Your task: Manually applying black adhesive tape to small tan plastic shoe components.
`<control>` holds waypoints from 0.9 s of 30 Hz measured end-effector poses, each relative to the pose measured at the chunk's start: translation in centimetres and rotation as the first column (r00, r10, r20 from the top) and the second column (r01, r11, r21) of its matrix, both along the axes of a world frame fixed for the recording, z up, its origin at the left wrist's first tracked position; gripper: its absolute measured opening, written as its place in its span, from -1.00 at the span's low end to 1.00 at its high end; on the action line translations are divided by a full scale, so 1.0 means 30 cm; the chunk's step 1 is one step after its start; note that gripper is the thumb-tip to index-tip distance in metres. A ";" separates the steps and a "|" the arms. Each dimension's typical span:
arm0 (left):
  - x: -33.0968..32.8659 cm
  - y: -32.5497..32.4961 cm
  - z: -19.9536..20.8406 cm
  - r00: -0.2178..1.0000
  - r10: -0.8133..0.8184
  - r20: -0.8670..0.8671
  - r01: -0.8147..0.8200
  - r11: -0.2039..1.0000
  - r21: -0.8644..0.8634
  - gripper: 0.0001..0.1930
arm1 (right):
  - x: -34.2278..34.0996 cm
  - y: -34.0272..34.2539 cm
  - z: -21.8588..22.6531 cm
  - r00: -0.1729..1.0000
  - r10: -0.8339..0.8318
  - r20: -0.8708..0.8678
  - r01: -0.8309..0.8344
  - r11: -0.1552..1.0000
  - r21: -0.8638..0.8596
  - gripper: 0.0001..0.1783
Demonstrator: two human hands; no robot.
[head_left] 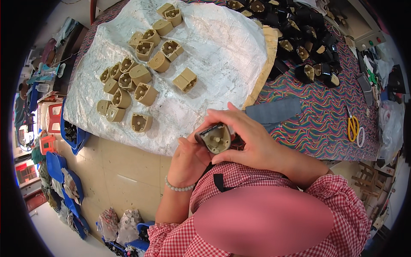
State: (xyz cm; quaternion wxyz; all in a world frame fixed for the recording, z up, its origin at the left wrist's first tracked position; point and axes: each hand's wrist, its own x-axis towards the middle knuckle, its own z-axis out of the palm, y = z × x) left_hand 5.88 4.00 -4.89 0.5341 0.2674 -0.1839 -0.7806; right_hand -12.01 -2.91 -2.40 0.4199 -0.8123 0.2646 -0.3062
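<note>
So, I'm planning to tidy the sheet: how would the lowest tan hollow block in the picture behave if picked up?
Probably light for its size: the tan block is visibly hollow. Likely stiff too, since its walls hold their shape unsupported.

Bright | glare streak on floor [127, 165] | edges bowed | corners black

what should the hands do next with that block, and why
Perhaps press the dark outer layer against the held block with the right hand: the layer borders the hollow beige face, that hand's thumb lies at the near edge, and the left hand holds the other side.
</note>
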 end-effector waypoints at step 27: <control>-0.041 0.044 -0.012 0.982 -0.021 0.186 0.007 0.997 0.076 -0.01 | 0.029 0.005 -0.028 0.904 0.072 0.421 -0.421 0.316 0.850 -0.44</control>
